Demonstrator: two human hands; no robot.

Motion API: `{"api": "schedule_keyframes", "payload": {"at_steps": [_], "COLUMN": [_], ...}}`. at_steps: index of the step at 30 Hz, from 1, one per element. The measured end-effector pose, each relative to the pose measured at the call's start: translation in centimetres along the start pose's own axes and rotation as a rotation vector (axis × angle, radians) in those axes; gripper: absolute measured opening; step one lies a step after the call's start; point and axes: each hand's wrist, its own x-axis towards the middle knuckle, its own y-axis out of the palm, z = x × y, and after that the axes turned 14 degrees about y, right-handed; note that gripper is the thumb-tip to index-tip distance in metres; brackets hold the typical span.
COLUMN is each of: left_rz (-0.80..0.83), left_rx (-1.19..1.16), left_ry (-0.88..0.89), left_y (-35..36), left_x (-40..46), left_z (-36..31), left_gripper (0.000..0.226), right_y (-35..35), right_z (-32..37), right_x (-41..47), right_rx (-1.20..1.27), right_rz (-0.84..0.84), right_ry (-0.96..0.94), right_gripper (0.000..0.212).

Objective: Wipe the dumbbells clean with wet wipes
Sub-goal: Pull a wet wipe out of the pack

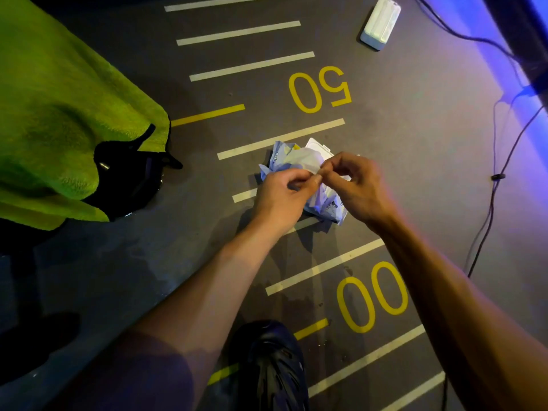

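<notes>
A crumpled light-blue wet wipe pack (pixel 281 157) lies on the dark gym floor in the middle of the head view, its white lid (pixel 318 146) flipped open. My left hand (pixel 281 197) and my right hand (pixel 358 188) hover just above it, fingertips meeting. Both pinch a white wipe (pixel 308 164) that rises from the pack. A black dumbbell (pixel 130 176) sits at the left, mostly hidden under a lime-green towel (pixel 59 114).
The floor carries white and yellow lines and yellow numbers "50" (pixel 320 89) and "00". A white box-shaped object (pixel 381 22) lies at the top. Black cables (pixel 501 161) run along the right. A dark shoe (pixel 272 369) shows at the bottom.
</notes>
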Motion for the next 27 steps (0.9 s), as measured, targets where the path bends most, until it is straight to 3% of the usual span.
{"api": "schedule_keyframes", "payload": {"at_steps": [3, 6, 10, 13, 17, 20, 23, 27], "left_rz": [-0.129, -0.121, -0.130, -0.178, -0.247, -0.190, -0.048, 0.104], "left_rx": [-0.213, -0.167, -0.169, -0.095, -0.059, -0.153, -0.266, -0.172], "left_ry": [-0.143, -0.140, -0.195, -0.257, -0.343, -0.299, -0.219, -0.309], "left_y": [0.6, 0.9, 0.7, 0.2, -0.3, 0.4, 1.8, 1.9], "left_x": [0.5, 0.9, 0.9, 1.0, 1.1, 1.2, 1.6, 1.8], "left_z": [-0.2, -0.1, 0.0, 0.8, 1.1, 0.4, -0.8, -0.3], "left_gripper": [0.015, 0.013, 0.003, 0.013, 0.018, 0.011, 0.013, 0.032], "right_y": [0.2, 0.3, -0.3, -1.9, -4.0, -3.9, -2.6, -0.7], "right_z": [0.3, -0.1, 0.3, 1.2, 2.4, 3.4, 4.4, 5.1], "right_x": [-0.3, -0.2, 0.1, 0.4, 0.5, -0.1, -0.7, -1.1], "right_rx": [-0.023, -0.002, 0.268, 0.420, 0.507, 0.501, 0.513, 0.631], "right_rz": [0.054, 0.042, -0.172, -0.343, -0.595, -0.683, -0.620, -0.386], "right_ry": [0.004, 0.059, 0.201, 0.248, 0.211, 0.123, 0.067, 0.143], "right_gripper": [0.018, 0.014, 0.014, 0.011, 0.009, 0.011, 0.014, 0.008]}}
